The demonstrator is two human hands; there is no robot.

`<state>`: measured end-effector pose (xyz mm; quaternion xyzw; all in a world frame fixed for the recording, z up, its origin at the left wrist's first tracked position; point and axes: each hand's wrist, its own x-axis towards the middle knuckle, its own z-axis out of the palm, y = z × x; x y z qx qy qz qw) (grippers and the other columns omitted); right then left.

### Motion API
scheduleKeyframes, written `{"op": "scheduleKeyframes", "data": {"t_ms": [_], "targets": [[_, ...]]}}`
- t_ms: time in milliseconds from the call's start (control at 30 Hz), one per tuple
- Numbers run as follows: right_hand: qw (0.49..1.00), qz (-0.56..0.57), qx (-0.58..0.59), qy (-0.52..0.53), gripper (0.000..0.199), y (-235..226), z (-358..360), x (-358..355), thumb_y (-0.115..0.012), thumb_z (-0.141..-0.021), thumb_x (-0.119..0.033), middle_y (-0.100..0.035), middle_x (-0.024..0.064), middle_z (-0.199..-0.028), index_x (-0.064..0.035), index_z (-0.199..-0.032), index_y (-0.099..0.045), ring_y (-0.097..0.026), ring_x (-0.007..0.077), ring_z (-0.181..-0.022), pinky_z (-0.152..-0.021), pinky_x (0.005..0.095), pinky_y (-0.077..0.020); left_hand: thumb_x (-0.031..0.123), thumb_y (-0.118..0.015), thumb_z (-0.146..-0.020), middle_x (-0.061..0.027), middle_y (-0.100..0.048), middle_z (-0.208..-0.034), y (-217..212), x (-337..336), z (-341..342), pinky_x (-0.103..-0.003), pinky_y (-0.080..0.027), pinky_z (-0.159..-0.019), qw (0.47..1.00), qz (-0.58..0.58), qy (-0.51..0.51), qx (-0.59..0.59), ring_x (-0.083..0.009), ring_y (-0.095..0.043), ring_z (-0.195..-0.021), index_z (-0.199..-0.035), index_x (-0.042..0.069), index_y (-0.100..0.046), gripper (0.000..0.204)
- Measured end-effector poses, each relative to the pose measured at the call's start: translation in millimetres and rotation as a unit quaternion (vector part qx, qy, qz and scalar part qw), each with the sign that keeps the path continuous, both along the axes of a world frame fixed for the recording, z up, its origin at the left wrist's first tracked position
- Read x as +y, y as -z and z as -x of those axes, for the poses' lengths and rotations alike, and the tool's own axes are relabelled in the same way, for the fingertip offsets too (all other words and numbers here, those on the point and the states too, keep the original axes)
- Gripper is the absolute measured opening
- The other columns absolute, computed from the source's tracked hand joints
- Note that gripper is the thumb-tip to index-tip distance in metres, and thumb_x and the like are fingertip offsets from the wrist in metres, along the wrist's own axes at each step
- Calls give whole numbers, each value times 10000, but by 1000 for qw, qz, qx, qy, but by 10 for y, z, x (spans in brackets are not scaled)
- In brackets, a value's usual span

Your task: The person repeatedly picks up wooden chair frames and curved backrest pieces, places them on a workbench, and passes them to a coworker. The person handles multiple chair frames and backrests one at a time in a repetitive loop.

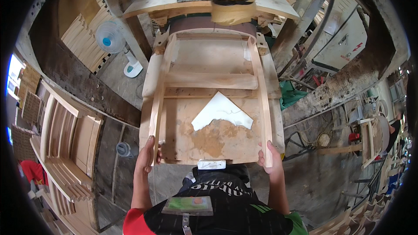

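Note:
A pale wooden frame, like a chair back, lies flat on the workbench (146,109). Its two long side rails run toward me, joined by a crossbar (213,80) and a curved far rail (209,31). Around the near end of the left side rail (157,104) my left hand (147,154) is closed. My right hand (271,159) grips the near end of the right side rail (264,113). The far rail lies against a dark brown curved surface (187,25), perhaps an abrasive belt. A torn white sheet (223,109) rests on the board between the rails.
A tan column with a black band (233,2) hangs over the far end. Rusty beams (82,69) flank the bench. A fan (109,38) stands at left, above stacked curved wooden parts (65,143). At right are a grey cabinet (342,39) and a green bag (291,95).

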<state>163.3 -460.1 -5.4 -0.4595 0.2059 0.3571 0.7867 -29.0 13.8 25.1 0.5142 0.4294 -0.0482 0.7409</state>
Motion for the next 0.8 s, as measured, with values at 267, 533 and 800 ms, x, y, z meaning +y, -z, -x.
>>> {"op": "scheduleKeyframes", "data": {"t_ms": [267, 533, 800], "targets": [[1000, -21, -15, 15, 462, -146, 499, -157, -598, -1025, -454, -588, 57, -747, -50, -1248, -580, -517, 154, -513, -483, 313, -427, 652, -513, -1009, -72, -601, -674, -147, -94, 332, -333, -494, -490, 999, -4, 5, -31, -195, -609, -531, -1097, 53, -588, 610], [995, 39, -70, -67, 357, -364, 607, -261, -559, -1057, -425, -579, 5, -731, -89, -1174, -588, -536, 67, -504, -430, 247, -429, 297, -658, -1018, -156, -650, -1029, -917, -532, 541, -394, -501, -775, 997, 45, -43, 38, -250, -597, -900, -1194, -53, -639, 392], [994, 55, -56, -72, 475, -265, 792, -290, -679, -948, -520, -602, 7, -769, -102, -1141, -560, -595, 89, -565, -480, 254, -487, 108, -541, -1040, -272, -561, -1419, -1171, -1104, 65, -465, -324, -1210, 929, -368, -1, -23, -334, -492, -1377, -1369, -120, -560, 401]]}}
